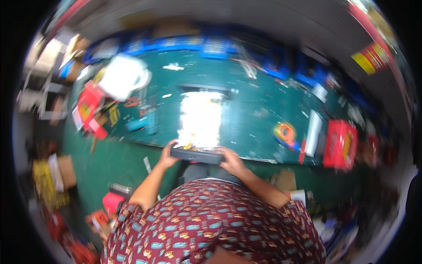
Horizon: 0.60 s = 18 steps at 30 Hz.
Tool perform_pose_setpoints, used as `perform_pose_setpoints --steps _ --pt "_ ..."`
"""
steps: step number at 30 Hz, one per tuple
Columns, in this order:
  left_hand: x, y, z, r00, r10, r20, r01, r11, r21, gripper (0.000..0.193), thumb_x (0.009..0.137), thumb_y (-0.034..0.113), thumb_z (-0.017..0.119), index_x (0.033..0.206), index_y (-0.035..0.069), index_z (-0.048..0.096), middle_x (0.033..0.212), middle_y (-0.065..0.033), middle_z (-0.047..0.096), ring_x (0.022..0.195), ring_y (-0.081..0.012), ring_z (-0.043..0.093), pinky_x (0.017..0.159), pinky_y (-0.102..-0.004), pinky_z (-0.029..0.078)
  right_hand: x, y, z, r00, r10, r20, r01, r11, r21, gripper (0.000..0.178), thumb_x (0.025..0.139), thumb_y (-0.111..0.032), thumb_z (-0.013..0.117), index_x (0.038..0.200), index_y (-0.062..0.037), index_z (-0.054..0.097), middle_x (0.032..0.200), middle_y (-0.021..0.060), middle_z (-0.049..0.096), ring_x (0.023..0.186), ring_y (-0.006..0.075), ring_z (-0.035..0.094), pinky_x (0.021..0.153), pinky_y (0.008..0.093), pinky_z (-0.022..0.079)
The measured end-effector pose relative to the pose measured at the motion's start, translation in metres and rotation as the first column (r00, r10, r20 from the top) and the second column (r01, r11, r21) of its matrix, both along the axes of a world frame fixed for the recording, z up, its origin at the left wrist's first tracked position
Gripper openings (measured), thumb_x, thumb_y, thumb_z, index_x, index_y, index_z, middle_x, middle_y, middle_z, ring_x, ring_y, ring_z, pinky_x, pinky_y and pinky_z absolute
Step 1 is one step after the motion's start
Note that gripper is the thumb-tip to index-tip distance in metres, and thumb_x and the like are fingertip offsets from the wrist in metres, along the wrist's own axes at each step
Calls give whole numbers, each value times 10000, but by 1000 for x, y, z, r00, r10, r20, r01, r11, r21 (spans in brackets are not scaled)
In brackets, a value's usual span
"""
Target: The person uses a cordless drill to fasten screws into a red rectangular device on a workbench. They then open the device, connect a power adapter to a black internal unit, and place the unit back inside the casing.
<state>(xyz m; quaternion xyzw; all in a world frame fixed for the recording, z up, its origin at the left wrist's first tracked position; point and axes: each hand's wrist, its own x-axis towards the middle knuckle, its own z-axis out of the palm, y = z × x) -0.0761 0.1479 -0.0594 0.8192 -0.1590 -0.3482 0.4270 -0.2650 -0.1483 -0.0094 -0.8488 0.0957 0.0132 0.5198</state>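
— What does the room look like?
— A dark green desk (255,110) with blue bins (184,43) along its far edge. A bright glare patch (200,119) sits at its middle.
— And around it?
— Green floor (114,163) by the near edge, with cardboard boxes (66,169) to the left. All blurred.

A cluttered workshop, a green workbench (259,94) strewn with small parts, blue bins (184,44) ranged behind it, red boxes (338,145) and tape rolls (285,131) lay about.
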Motion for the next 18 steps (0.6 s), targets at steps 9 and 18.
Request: perform_pose_setpoints --steps 9,18 --pt "-4 3 3 998 -16 60 26 986 -167 815 709 73 885 1401 116 457 1200 -83 650 1123 -179 612 989 -324 492 -6 16 -25 996 -79 -45 89 957 277 567 808 -15 789 1293 -20 495 1110 190 655 974 263 663 888 326 514" --pt "6 0 16 985 -141 95 146 988 -45 735 740 232 865 1359 143 480 1150 -194 660 1111 -353 646 934 -406 517 7 35 -22 811 -388 -437 572 369 733 299 986 -316 565 1179 -93 615 1150 78 653 1041 226 643 873 429 543"
